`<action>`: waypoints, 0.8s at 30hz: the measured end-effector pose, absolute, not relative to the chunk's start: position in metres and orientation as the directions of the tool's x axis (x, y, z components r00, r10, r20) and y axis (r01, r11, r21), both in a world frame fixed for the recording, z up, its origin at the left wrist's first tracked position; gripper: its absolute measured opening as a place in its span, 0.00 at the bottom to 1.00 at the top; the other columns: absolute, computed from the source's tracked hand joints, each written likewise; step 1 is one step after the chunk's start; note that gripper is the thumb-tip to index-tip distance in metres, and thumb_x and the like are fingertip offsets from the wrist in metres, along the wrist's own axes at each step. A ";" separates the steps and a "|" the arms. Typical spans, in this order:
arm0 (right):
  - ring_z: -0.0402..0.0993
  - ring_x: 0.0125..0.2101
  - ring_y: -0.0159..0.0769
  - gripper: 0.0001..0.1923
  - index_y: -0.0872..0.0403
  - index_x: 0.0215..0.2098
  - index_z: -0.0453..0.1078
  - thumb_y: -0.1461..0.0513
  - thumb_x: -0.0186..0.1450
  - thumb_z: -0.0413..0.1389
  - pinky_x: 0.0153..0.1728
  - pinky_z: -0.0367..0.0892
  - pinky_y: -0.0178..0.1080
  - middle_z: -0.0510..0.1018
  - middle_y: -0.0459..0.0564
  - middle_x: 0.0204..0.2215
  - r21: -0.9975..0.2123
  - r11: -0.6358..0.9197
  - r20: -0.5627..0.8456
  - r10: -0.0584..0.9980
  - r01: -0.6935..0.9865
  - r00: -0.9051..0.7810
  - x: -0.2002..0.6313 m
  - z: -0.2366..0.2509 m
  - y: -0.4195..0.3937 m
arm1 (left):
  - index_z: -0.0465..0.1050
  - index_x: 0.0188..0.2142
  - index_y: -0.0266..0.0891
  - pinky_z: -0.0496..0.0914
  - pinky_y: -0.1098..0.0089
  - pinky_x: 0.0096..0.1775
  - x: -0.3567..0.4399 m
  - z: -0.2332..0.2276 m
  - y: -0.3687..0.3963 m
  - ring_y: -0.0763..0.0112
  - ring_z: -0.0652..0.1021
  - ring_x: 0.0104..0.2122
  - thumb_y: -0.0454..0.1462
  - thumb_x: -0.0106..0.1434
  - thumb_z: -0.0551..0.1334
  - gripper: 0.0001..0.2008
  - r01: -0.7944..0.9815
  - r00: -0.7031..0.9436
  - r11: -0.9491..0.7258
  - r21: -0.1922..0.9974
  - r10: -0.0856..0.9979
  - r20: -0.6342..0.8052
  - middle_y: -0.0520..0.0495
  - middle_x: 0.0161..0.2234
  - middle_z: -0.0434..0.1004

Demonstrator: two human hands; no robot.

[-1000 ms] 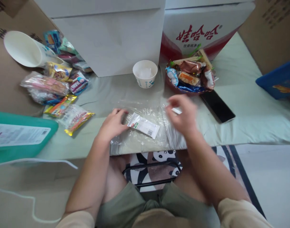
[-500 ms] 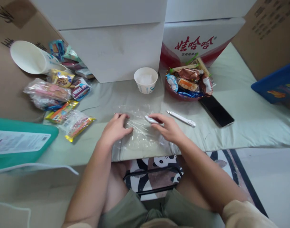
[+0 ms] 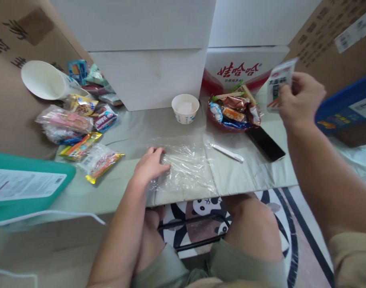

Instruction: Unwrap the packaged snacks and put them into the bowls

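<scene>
My left hand [image 3: 151, 165] rests at the left edge of a clear, crinkled plastic sheet or bag [image 3: 187, 168] on the cloth-covered table. Its thumb is apart from its curled fingers, and nothing shows between them. Out to the right, my right hand [image 3: 301, 98] is raised and pinches a small white printed snack packet [image 3: 280, 84] with dark lettering. Right of the plastic lies a white utility knife [image 3: 227, 153], slim and long. A paper cup [image 3: 185, 114] with something whitish inside stands behind the plastic.
A reddish bowl [image 3: 227, 128] of wrapped snacks stands back right, beside a black phone [image 3: 266, 144]. Snack packets [image 3: 101, 164] and a tipped paper bucket [image 3: 40, 82] lie at left, near a green container [image 3: 29, 188]. White boxes [image 3: 153, 76] form the back; a blue package [image 3: 347, 104] is at right.
My right hand has left the plastic and swung up to the right, the white packet now showing in its grip. My left hand stays at the plastic's left side. The view has shifted slightly.
</scene>
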State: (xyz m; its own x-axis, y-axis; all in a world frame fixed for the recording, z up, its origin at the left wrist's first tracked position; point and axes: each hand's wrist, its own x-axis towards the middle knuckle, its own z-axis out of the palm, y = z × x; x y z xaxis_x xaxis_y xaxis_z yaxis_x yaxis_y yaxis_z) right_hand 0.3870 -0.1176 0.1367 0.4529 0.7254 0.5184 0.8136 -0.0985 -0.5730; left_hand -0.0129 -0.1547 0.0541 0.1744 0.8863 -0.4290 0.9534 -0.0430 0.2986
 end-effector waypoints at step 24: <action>0.71 0.53 0.45 0.12 0.59 0.50 0.73 0.62 0.69 0.55 0.59 0.59 0.50 0.78 0.63 0.50 -0.580 -0.078 0.415 0.828 0.811 0.376 0.381 0.085 -0.108 | 0.68 0.62 0.42 0.73 0.54 0.54 -0.013 0.053 -0.152 0.47 0.79 0.52 0.47 0.60 0.61 0.31 0.952 0.176 -0.045 0.301 0.889 -0.422 0.37 0.62 0.66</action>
State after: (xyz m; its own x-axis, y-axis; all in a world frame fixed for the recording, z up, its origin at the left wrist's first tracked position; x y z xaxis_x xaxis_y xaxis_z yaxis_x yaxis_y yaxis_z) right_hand 0.3806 -0.1079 0.0855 0.3765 0.8282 0.4151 0.8107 -0.0777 -0.5802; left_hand -0.0131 -0.1519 0.0534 0.1760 0.8892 -0.4224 0.9525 -0.0454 0.3013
